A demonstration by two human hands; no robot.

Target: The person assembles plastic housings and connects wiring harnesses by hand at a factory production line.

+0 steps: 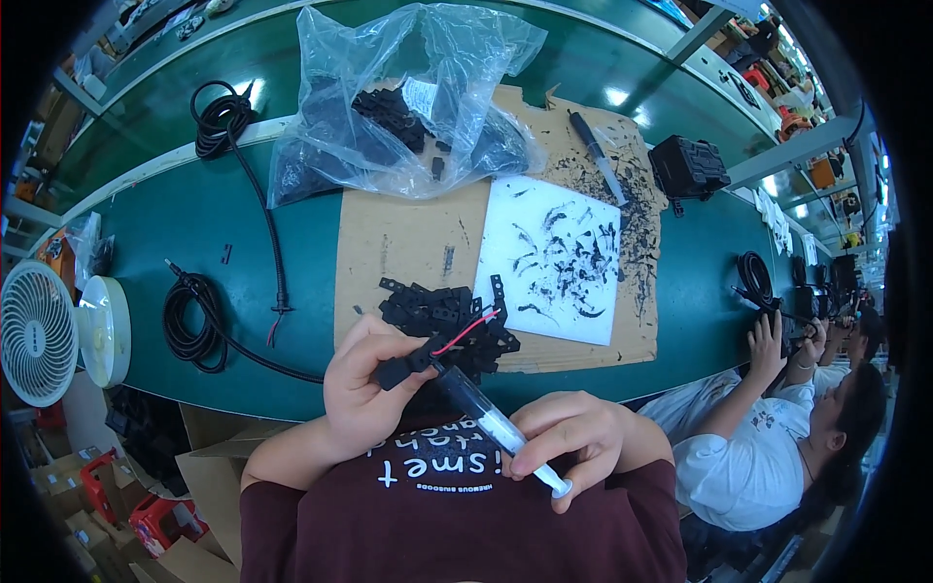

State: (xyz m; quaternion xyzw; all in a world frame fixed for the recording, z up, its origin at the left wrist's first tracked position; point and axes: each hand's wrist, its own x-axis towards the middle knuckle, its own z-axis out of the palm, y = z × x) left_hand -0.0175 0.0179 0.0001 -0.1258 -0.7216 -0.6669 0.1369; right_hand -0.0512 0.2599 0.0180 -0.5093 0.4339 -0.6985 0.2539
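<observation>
Pinched in my left hand (362,387) is a small black plastic part (400,369), with a red wire (468,331) sticking out of it. A black cable (277,367) runs from the left to this hand. My right hand (581,435) is closed round a clear syringe (478,410) with dark stuff toward its tip, fingers at the plunger end. The syringe's tip meets the black part or lies right beside it; I cannot tell which. Just beyond, a heap of small black plastic pieces (418,309) lies on a cardboard sheet (389,233).
A black-smeared white sheet (505,223) and another syringe (595,155) lie on the cardboard. Behind stands a clear bag (389,165) of black pieces. Coiled cables (185,325) and a fan (105,330) are left; a black box (688,167) and a co-worker (743,466) are right.
</observation>
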